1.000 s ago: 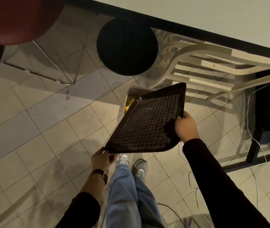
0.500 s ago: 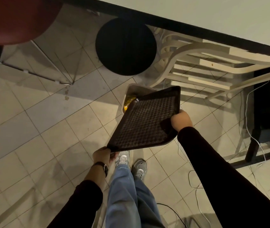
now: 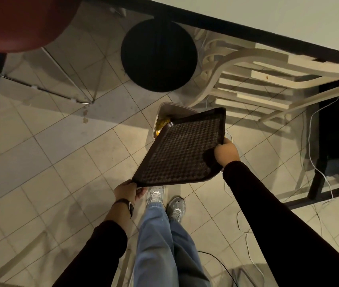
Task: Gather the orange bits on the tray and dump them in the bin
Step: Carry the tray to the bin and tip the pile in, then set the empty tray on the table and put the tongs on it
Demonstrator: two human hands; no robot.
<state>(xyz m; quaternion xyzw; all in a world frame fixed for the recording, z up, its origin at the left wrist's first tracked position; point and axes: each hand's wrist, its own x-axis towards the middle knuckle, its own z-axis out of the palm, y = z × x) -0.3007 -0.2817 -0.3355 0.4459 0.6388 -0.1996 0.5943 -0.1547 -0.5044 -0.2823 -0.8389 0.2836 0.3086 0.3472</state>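
A dark brown tray (image 3: 183,150) with a bumpy surface is held tilted, its far corner dipping over a small pale bin (image 3: 165,107) on the tiled floor. Orange and yellow bits (image 3: 161,123) lie inside the bin, just past the tray's lower corner. My left hand (image 3: 128,190) grips the tray's near corner. My right hand (image 3: 226,153) grips its right edge, thumb on top. The tray's surface shows only faint specks.
A round black stool (image 3: 158,54) stands beyond the bin. A pale wooden chair frame (image 3: 247,79) lies to the right under the white table (image 3: 267,15). A red chair (image 3: 19,21) is at upper left. White cables (image 3: 313,154) trail on the floor at right. My feet (image 3: 165,200) are below the tray.
The tray has swung a little steeper toward the bin, and both hands have shifted slightly with it. The bits stay in the bin.
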